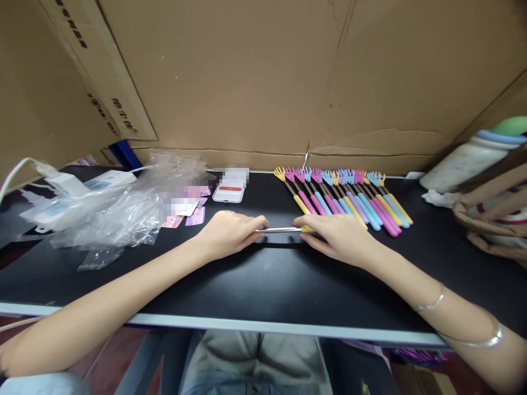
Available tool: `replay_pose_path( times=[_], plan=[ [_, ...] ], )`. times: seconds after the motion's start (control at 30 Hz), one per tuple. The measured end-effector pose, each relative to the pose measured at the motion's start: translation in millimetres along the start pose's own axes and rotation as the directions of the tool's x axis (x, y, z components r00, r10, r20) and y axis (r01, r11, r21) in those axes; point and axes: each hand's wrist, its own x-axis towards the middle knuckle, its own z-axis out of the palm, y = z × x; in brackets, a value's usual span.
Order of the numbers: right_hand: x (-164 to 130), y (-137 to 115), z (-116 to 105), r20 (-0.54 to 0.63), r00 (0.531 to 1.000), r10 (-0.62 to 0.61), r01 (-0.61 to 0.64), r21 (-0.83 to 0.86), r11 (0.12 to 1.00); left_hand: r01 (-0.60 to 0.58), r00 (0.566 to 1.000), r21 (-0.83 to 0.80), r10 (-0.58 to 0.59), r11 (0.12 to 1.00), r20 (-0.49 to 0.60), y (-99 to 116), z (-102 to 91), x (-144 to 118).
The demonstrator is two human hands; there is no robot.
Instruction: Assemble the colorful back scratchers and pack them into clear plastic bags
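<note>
While the left hand (226, 233) and right hand (340, 236) clamp fingers (255, 222) on a metal rod (280, 230), Chinese print (123, 115) marks the cardboard (247, 71).

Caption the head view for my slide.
Left hand and right hand grip a slim metal rod between them at a black table, colourful hand-tipped sticks lined up beyond.

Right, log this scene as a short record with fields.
Left hand: fingers closed at one end of a metal rod
Right hand: fingers closed at its other, yellow end
Beyond right hand: row of colourful hand-headed sticks
Beyond left hand: phone, cards
Far left: clear plastic
Far right: tilted bottle
</note>
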Motion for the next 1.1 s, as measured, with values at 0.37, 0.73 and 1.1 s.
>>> replay_pose_path(
  times=[0.37, 0.73, 1.1],
  plan=[
    [4.7, -2.6, -7.9, -0.046, 0.999, -0.003, -0.003, -0.124, 0.992, -0.023, 0.999, -0.016, 0.024, 1.000, 0.028, -11.3, -17.2, 4.5],
    [0.3, 32.2, -26.4, -0.175, 0.984, -0.026, -0.043, -0.379, 0.924, 0.037, 0.987, 0.234, 0.001, 0.971, -0.161, -46.6, -36.6, 3.2],
    [-3.0, 81.2, -41.7, -0.231, 0.973, -0.005, -0.129, -0.563, 0.816, 0.200, 0.963, 0.469, -0.084, 0.860, -0.258, -98.8, -62.8, -19.1]
  ],
)
